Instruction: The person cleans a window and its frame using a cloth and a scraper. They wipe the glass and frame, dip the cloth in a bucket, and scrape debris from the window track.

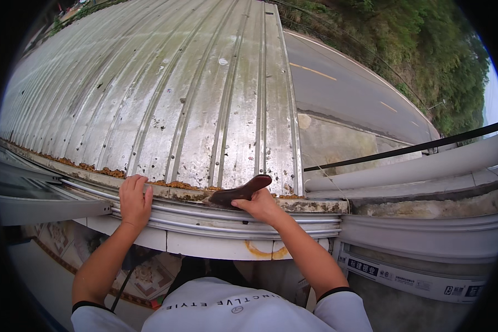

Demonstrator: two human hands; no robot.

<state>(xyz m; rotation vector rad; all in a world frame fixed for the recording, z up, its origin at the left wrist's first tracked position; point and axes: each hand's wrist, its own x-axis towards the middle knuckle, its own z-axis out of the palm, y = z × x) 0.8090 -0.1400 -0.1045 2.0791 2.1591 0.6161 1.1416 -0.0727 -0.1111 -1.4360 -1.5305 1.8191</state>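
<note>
My right hand (257,204) grips a dark reddish-brown handled tool (242,191), whose wide end lies against the stained outer ledge (307,206) beyond the window track. What kind of tool it is cannot be told. My left hand (135,201) rests over the aluminium window track (182,218) and the ledge, with nothing seen in it. Crumbly orange-brown material (178,185) runs along the near edge of the corrugated metal roof (199,124), between the roof and the ledge.
Sliding window frames (54,209) stand at the left. A white tiled sill (207,244) lies below the track. To the right are a white pipe (406,166) and a black cable (411,149). Beyond the roof runs a road (336,74) beside a green slope.
</note>
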